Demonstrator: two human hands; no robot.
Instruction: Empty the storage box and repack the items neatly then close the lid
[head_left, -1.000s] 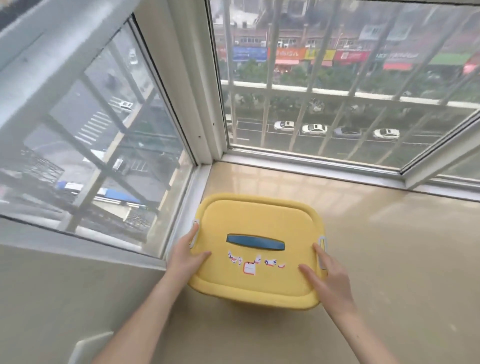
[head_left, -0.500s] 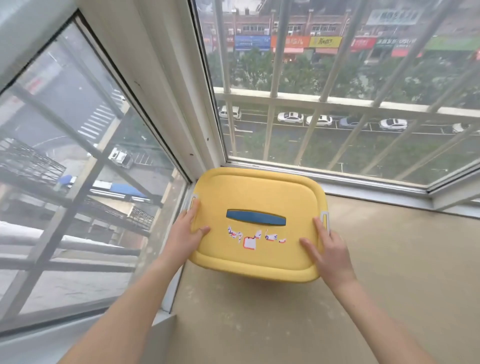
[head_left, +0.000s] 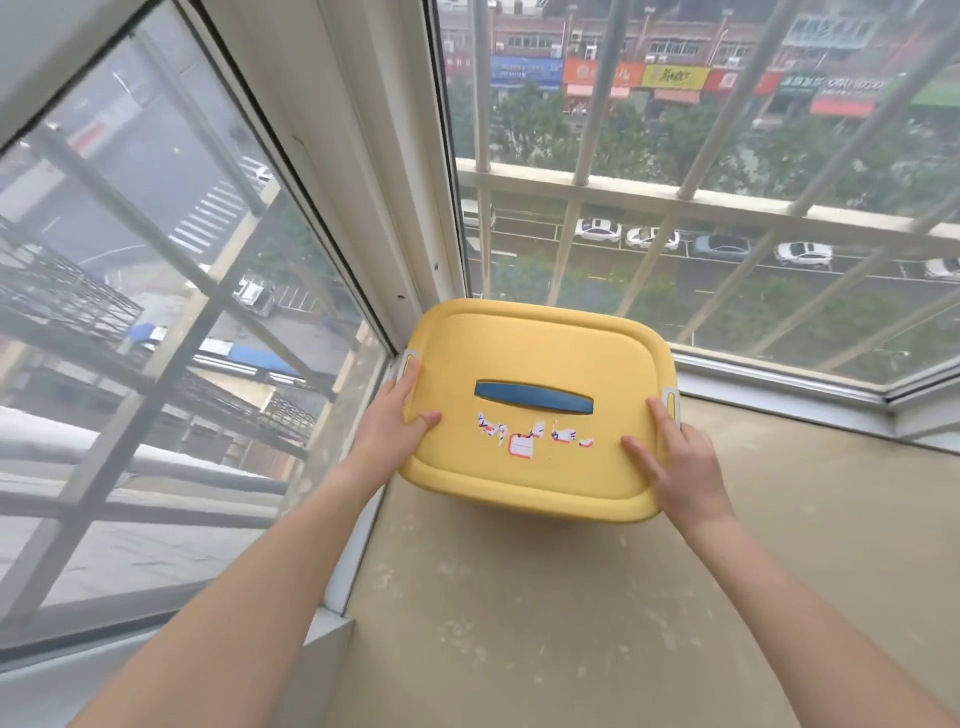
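Note:
A yellow storage box (head_left: 535, 343) stands on the beige window ledge (head_left: 571, 613), pushed into the corner of the bay window. Its lid is on, with a blue handle (head_left: 533, 397) in the middle and torn sticker scraps (head_left: 522, 444) below it. My left hand (head_left: 387, 431) grips the lid's left edge, thumb on top, index finger reaching toward the white side clip (head_left: 410, 362). My right hand (head_left: 680, 467) grips the right edge the same way, just below the other clip (head_left: 671, 404). The box's contents are hidden.
Window glass and a white frame post (head_left: 363, 182) close off the left and far sides. Metal bars (head_left: 587, 176) run outside the far pane. The ledge stretches open toward me and to the right.
The box has slid away from me into the window corner, with both hands staying on its sides. Over the last half second it has barely moved.

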